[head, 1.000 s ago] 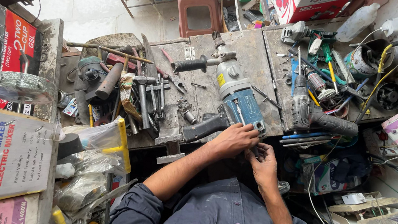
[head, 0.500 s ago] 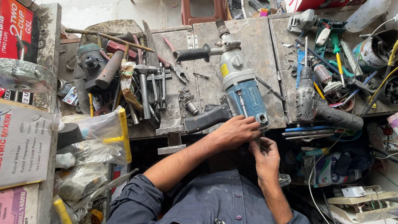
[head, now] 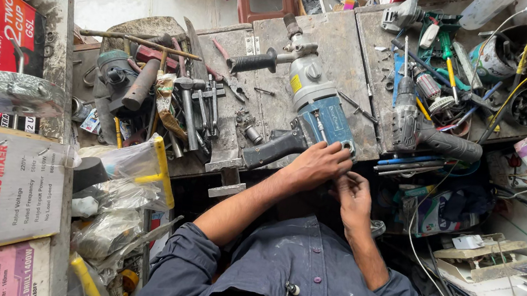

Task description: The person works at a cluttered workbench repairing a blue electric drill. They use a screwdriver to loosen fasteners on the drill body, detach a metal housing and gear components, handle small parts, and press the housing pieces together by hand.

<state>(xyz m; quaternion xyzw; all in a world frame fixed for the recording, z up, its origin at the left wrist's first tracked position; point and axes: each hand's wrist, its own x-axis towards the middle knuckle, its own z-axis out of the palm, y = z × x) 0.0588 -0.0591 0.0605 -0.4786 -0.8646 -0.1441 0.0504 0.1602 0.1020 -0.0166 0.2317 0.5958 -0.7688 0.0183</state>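
Blue-and-grey power drill (head: pixel 314 104), black side handle, lying flat on the cluttered grey surface (head: pixel 355 52). Left hand (head: pixel 316 166) grip closed on its rear end; right hand (head: pixel 353 196) alongside, fingers curled, contents not visible.

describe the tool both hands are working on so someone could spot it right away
On the grey bench, look at the middle of the near edge, where the left hand and right hand meet. There lies a big drill with a blue and silver body. Unlike the smaller grey tool beside it, it has a black side handle.
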